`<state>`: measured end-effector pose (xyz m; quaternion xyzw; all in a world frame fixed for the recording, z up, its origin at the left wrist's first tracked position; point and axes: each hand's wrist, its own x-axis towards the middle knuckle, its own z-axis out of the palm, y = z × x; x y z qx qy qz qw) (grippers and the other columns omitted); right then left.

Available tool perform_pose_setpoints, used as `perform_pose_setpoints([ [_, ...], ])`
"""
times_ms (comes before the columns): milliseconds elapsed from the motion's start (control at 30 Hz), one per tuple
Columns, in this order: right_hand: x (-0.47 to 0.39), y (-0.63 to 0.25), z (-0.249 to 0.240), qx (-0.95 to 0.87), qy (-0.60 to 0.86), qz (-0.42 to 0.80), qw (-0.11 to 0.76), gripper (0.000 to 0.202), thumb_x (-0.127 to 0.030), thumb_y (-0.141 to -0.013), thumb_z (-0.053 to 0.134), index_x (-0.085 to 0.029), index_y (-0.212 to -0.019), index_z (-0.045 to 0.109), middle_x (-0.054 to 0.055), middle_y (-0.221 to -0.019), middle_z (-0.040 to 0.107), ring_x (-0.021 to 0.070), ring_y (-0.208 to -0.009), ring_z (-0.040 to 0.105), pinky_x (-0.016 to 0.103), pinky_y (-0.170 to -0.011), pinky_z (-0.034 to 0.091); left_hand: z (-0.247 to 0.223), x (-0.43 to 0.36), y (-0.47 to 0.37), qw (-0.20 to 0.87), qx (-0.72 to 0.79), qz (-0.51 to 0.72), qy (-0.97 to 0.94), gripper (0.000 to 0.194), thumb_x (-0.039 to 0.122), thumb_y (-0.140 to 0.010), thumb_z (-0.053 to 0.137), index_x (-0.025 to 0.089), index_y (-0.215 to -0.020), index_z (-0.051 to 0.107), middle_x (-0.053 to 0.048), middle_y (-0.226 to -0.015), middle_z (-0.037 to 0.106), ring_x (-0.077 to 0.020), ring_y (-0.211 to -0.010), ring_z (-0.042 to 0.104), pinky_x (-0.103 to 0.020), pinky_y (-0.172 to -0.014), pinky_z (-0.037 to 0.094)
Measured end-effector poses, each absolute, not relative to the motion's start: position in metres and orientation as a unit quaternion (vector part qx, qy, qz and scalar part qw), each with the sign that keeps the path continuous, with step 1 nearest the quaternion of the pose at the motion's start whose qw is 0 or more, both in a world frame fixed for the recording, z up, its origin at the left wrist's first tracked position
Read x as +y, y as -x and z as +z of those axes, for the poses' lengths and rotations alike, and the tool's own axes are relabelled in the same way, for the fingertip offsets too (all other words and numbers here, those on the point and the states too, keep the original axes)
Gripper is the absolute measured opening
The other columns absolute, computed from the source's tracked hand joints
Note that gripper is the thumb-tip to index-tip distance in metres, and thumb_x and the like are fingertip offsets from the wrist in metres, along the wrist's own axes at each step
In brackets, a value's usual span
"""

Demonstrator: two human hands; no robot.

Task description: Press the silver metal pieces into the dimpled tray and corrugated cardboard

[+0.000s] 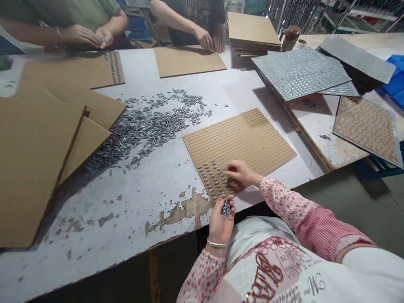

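My left hand (pixel 222 221), palm up and fingers curled, cups a small heap of grey, seed-shaped metallic pieces (pixel 226 209) at the near edge of the table. Just above it, my right hand (pixel 241 173) is over a brown grooved board (pixel 240 141), its thumb and fingers pinched together. Whether a piece sits between those fingertips is too small to tell. Several rows of the same grey pieces (pixel 212 176) lie along the grooves at the board's near left corner, beside my right hand.
A large pile of grey pieces (pixel 151 126) spreads across the white table (pixel 126 206). Brown boards (pixel 38 160) stack at left. Silver ribbed sheets (pixel 303 71) and a patterned panel (pixel 368 126) lie right. Across the table, co-workers' hands (pixel 86 35) work over boards (pixel 189 61).
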<state>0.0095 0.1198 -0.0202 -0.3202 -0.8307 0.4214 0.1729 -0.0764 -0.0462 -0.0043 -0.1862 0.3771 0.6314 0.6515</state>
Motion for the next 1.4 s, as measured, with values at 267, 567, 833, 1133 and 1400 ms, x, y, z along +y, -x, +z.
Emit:
perform_pose_setpoints([
  [267,0.091,-0.024,0.009,-0.770,0.154,0.611,0.103,0.026,-0.039,-0.081,0.059,-0.014,-0.087,0.062,0.003,-0.078,0.060,0.0103,-0.069,0.055,0.020,-0.062,0.045,-0.012,-0.043,0.074,0.612,0.403,0.660,0.167,0.010,0.012,-0.074,0.064,0.015,-0.084,0.062,0.000,-0.076,0.062,-0.0041,-0.058,0.054,-0.014,-0.051,0.045],
  [567,0.093,-0.015,-0.007,-0.802,0.193,0.554,0.110,0.022,-0.034,-0.086,0.052,-0.014,-0.081,0.059,0.000,-0.073,0.057,0.0093,-0.066,0.050,0.020,-0.060,0.039,-0.012,-0.041,0.078,0.611,0.410,0.662,0.144,0.011,0.020,-0.075,0.065,0.014,-0.084,0.063,-0.002,-0.074,0.061,-0.0051,-0.057,0.054,-0.013,-0.047,0.043],
  [833,0.136,0.005,-0.032,-0.866,0.409,0.268,0.107,0.018,-0.031,-0.087,0.053,-0.016,-0.078,0.061,0.005,-0.083,0.061,0.0163,-0.083,0.049,0.028,-0.076,0.033,-0.011,-0.043,0.080,0.628,0.406,0.642,0.171,0.008,0.013,-0.082,0.053,0.013,-0.086,0.061,-0.006,-0.082,0.063,-0.0069,-0.059,0.055,-0.015,-0.047,0.044],
  [1133,0.133,0.012,-0.041,-0.885,0.420,0.171,0.110,0.014,-0.029,-0.086,0.054,-0.016,-0.083,0.058,0.006,-0.088,0.061,0.0191,-0.086,0.047,0.029,-0.073,0.032,-0.018,-0.046,0.077,0.639,0.392,0.641,0.164,0.011,0.009,-0.080,0.056,0.012,-0.088,0.063,-0.004,-0.081,0.060,-0.0061,-0.063,0.054,-0.015,-0.052,0.047],
  [1400,0.143,-0.005,-0.045,-0.895,0.337,0.255,0.142,0.014,-0.029,-0.082,0.061,-0.016,-0.076,0.062,0.004,-0.078,0.059,0.0158,-0.079,0.047,0.028,-0.075,0.034,-0.020,-0.049,0.076,0.639,0.381,0.644,0.179,0.004,0.013,-0.079,0.059,0.012,-0.081,0.062,-0.002,-0.075,0.057,-0.0039,-0.056,0.050,-0.013,-0.047,0.044],
])
